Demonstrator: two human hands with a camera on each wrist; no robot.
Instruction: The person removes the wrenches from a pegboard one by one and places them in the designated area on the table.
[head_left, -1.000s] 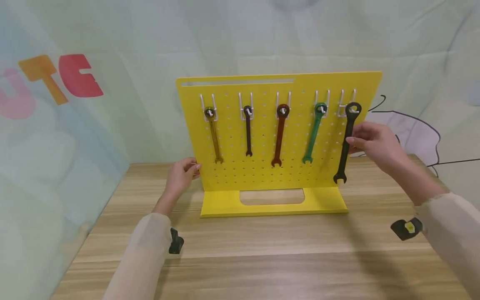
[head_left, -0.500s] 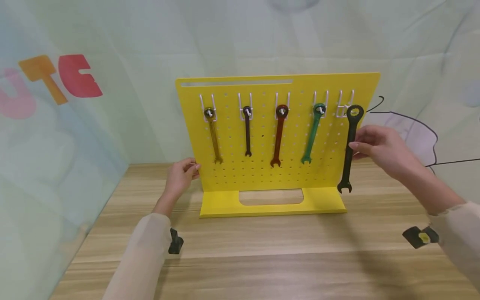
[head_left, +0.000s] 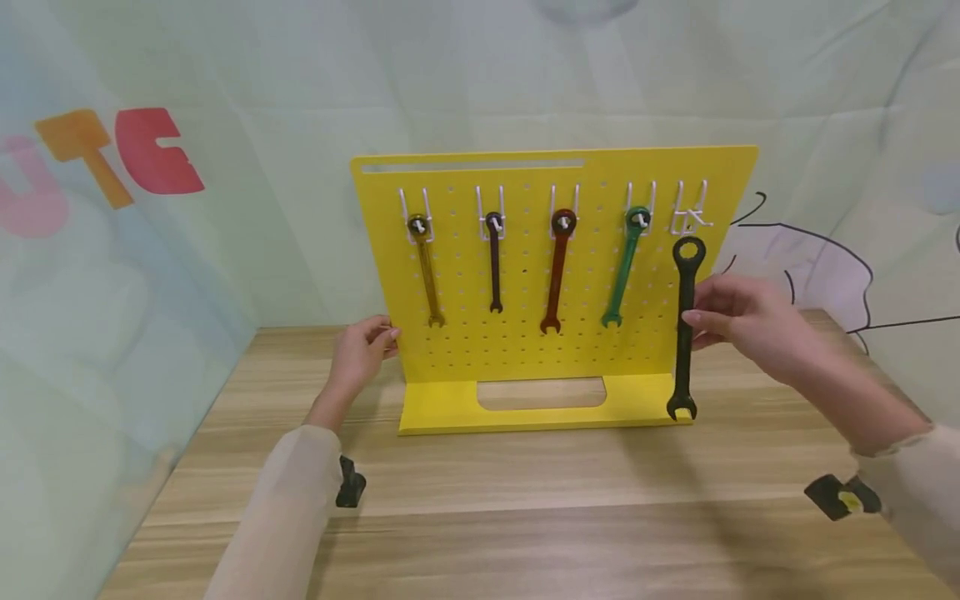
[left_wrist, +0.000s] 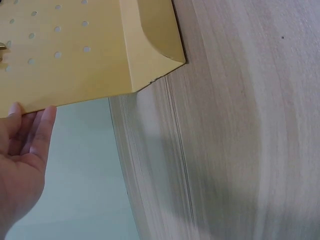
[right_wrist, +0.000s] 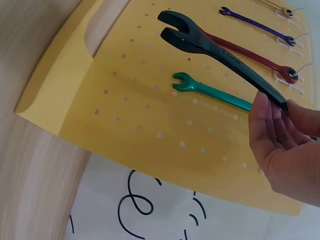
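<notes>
My right hand point(head_left: 757, 321) pinches a black combination wrench point(head_left: 684, 325) by its shank between thumb and fingers. The wrench hangs upright in front of the right side of a yellow pegboard point(head_left: 517, 350), ring end up, just below a bare white hook point(head_left: 692, 218). In the right wrist view its open jaw points toward the board's base. My left hand point(head_left: 360, 354) holds the board's left edge with thumb and fingers. Hooked along the board hang a gold wrench point(head_left: 430, 279), a small dark purple wrench point(head_left: 495, 267), a red wrench point(head_left: 557, 275) and a green wrench point(head_left: 626, 271).
The board stands on its folded yellow foot point(head_left: 442, 408), which has a long cut-out, on a wood-grain table point(head_left: 510, 500). Behind it hangs a pale printed cloth point(head_left: 300, 208) with coloured letters and black line drawings.
The black wrench has come off the right-hand hook, first shifting right, then down and slightly left with my right hand. My left hand stays at the board's edge.
</notes>
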